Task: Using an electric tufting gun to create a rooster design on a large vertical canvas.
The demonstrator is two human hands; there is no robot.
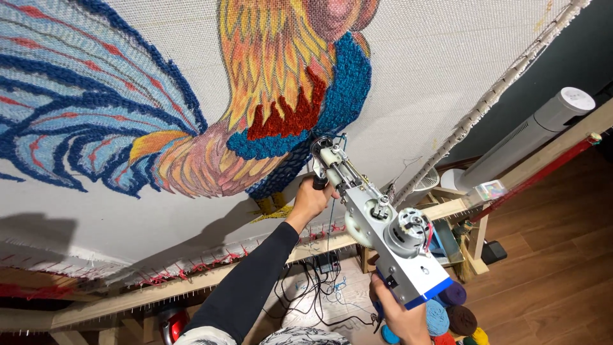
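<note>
- Tufting gun [377,230]: grey metal body with a blue base and an exposed motor on its side, held up against the stretched cloth [447,70].
- Long axis runs from lower right, near the person, up-left to the needle tip [322,145]; the tip touches the cloth at the lower edge of the blue tufted patch [348,89].
- Left hand [311,199]: clenched round the black front handle, just below and behind the tip. It is the hand nearer the cloth; black sleeve on the arm.
- Right hand [399,316]: grasping the rear grip under the blue base, low in frame and partly cut off by the edge.
- Fill direction: untufted drawn area lies left and down from the tip, towards the bird's orange belly [211,160]; the red tufted patch [287,115] sits up-left, touching the blue one.
- Blue yarn strand [330,220] hangs from the gun towards the floor.
- Surface: cloth is taut on a wooden frame [191,284], with red-tipped tack strip along the bottom rail. No tabletop in view.
- Room: dark wood floor [549,255], yarn balls [456,313] and tangled cables [313,281] below the frame, white tower fan [543,121] to the right.
</note>
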